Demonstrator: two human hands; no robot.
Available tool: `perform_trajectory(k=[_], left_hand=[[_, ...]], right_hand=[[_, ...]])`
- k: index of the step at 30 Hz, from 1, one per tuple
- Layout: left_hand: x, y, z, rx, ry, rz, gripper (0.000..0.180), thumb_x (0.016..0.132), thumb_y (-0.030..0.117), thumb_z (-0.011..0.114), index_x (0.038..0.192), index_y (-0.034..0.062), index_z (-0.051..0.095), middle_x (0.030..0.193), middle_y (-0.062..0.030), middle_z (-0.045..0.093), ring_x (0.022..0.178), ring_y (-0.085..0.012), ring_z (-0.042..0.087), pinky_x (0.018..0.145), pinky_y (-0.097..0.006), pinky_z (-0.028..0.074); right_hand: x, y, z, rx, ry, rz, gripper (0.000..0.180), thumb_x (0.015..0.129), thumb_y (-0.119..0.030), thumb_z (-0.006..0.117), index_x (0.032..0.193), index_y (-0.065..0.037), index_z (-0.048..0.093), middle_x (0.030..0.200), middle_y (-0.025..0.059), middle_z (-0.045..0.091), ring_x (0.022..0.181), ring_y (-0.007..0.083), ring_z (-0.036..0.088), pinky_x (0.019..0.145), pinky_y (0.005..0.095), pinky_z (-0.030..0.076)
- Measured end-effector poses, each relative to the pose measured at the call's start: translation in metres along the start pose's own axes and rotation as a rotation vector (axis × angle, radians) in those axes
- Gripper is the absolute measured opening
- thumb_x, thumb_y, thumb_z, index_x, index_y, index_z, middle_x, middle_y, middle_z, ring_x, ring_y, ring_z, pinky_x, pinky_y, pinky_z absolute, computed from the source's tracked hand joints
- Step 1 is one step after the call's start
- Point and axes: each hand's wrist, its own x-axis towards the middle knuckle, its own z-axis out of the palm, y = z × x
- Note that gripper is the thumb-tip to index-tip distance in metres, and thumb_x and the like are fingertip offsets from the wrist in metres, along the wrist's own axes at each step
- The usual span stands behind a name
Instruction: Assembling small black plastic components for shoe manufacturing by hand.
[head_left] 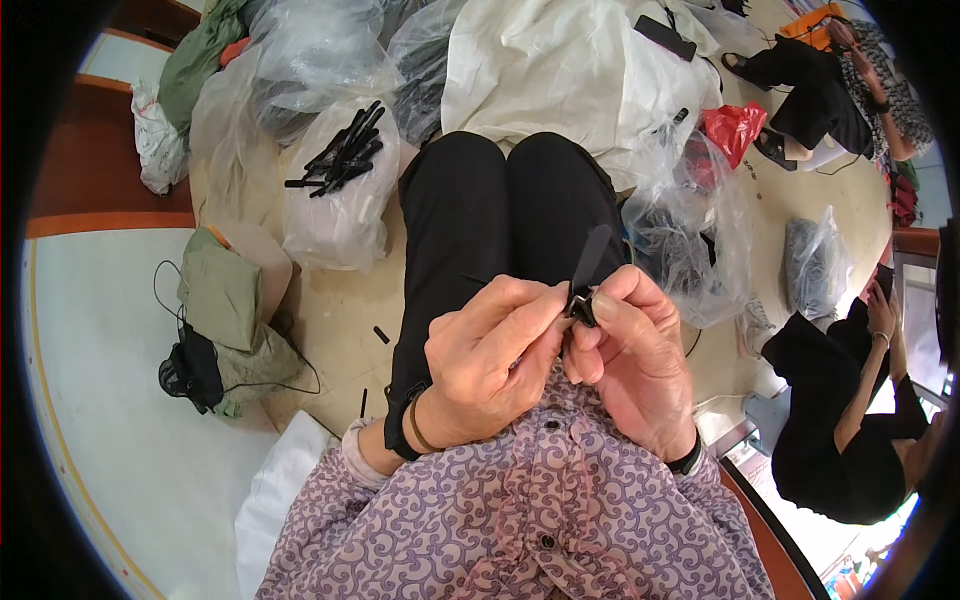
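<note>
Over black-trousered knees, the left hand (485, 365) and right hand (630, 355) pinch a small black strap piece (585, 275) between their fingertips; it looks like a buckle end, though blurred. A clear bag of black pieces (340, 170) lies on the floor (340, 320) to the left.

Two hands, left hand (487, 362) and right hand (630, 360), together pinching one black strap piece (586, 277); one heap of black strap pieces (340, 152), too many to count, on one clear plastic bag (340, 215); one red bag (732, 130); two other seated people, upper right (830, 85) and right (850, 420)
</note>
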Motion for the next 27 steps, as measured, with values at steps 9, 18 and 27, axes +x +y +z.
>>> perform_trajectory(k=[9,18,27], left_hand=[[0.000,0.002,-0.002,0.033,-0.047,0.059,0.024,0.072,-0.011,0.071,0.094,-0.0057,0.067,0.081,-0.0137,0.064,0.064,-0.0212,0.065,0.052,-0.027,0.051],[0.003,0.001,-0.009,-0.284,-0.116,-0.190,0.020,0.074,-0.002,0.076,0.090,-0.0061,0.065,0.081,-0.0127,0.063,0.064,-0.0168,0.063,0.053,-0.026,0.050],[0.001,-0.011,-0.017,-0.225,-0.234,-0.123,0.022,0.073,0.000,0.077,0.092,-0.0040,0.067,0.083,-0.0108,0.064,0.063,-0.0187,0.065,0.053,-0.027,0.051]], right_hand=[[0.000,0.002,-0.002,-0.039,-0.038,-0.063,0.012,0.095,-0.010,0.064,0.092,-0.002,0.056,0.070,0.0081,0.063,0.051,0.0136,0.058,0.049,0.0263,0.049],[0.006,0.004,-0.003,-0.260,-0.005,-0.302,0.018,0.091,-0.010,0.069,0.104,0.001,0.063,0.080,0.0023,0.063,0.061,0.0073,0.054,0.055,0.0210,0.042],[0.006,-0.012,-0.015,-0.530,-0.091,-0.113,0.024,0.090,-0.012,0.069,0.110,0.003,0.067,0.093,0.0084,0.065,0.067,0.0094,0.058,0.058,0.0213,0.047]])
